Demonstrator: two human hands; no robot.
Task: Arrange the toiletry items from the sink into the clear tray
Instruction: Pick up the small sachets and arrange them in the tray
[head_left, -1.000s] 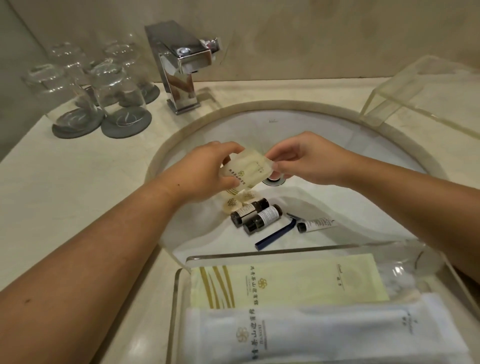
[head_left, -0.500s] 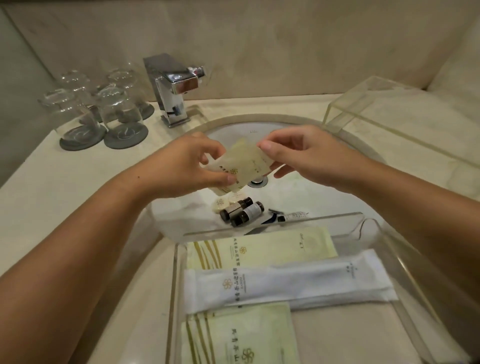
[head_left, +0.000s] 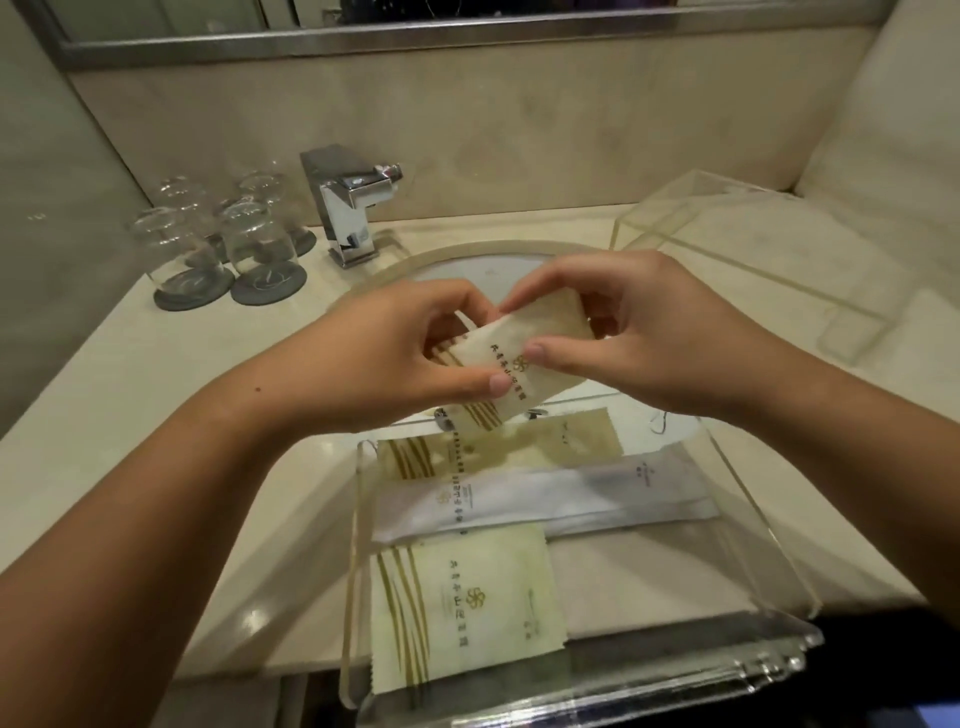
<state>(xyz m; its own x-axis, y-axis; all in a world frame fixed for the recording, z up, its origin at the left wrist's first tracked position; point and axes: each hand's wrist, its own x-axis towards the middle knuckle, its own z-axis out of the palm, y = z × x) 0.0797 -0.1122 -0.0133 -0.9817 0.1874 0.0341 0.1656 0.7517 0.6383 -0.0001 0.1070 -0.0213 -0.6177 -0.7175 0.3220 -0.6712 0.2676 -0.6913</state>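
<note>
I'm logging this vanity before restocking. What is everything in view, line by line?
clear tray: one, transparent, front counter edge
cream packets: two, pale yellow-green with gold stripes, in the tray, far end and near left
white packet: one, across the tray between them
held packet: one, cream, above the sink
sink: one, white, mostly hidden by the hands
faucet: one, chrome, behind the sink
glasses: four, clear, on grey coasters, back left
clear box: one, back right
left hand, right hand: fingers pinching the held packet

Three packets (head_left: 540, 499) lie in the tray (head_left: 769, 525) before the sink (head_left: 415, 265).
</note>
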